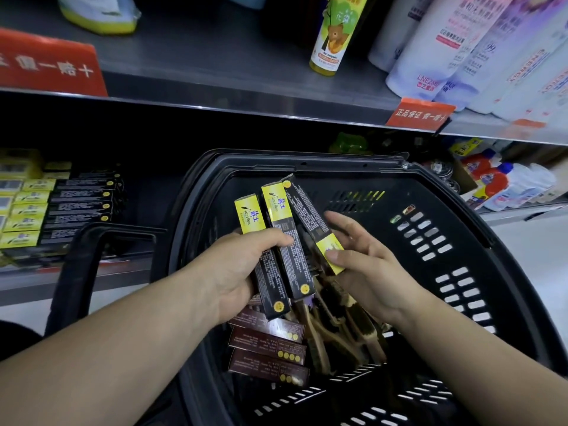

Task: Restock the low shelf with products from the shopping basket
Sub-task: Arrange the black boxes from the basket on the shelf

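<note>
The left hand (242, 269) grips two long yellow-and-black boxes (276, 207) above the basket (307, 162). The right hand (368, 265) pinches a third box (304, 207) by its lower end. They look like light, stiff cardboard, best held mid-length. Three brown boxes (267, 348) lie by the basket's near edge, perhaps with more underneath.

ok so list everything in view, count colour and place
basket: one, black, centre
held boxes: three, black with yellow ends, above basket
brown boxes: at least three, dark brown, in basket
brushes: several, tan, in basket beside brown boxes
shelf boxes: many, black and yellow, low shelf, left
yellow bottle: one, yellow, upper shelf
white bottles: several, white, upper shelf, right
red signs: two, red, upper shelf edge
left grip: one, holds two held boxes
right grip: one, pinches the third
</note>
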